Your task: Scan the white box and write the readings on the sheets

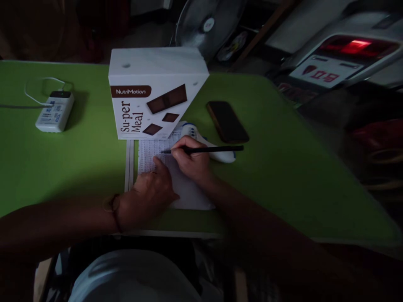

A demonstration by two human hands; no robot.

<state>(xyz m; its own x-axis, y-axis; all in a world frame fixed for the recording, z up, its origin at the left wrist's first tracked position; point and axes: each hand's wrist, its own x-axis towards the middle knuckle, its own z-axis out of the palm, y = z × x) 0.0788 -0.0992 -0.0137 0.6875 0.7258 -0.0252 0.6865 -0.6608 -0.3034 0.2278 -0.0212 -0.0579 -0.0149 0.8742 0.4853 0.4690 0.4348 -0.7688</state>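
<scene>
My right hand [192, 162] grips a slim black pen [220, 149], its tip over a sheet of paper [189, 195] with dense rows of small writing or print, too fine to read. My left hand [154, 184] rests on the same sheet, index finger pointing at the rows and thumb spread; its other fingers look curled under and partly hidden. Directly behind the paper stands a white box [157, 96] marked "NutriMotion Su-per Meal". A white and blue handheld device with buttons [192, 131] lies partly behind my right hand.
On the green table [283, 167], a dark phone [227, 121] lies right of the box. A white power block [56, 112] with cables sits at the left. Beyond the table are a fan [209, 25] and a white vehicle with a red tail light [359, 45].
</scene>
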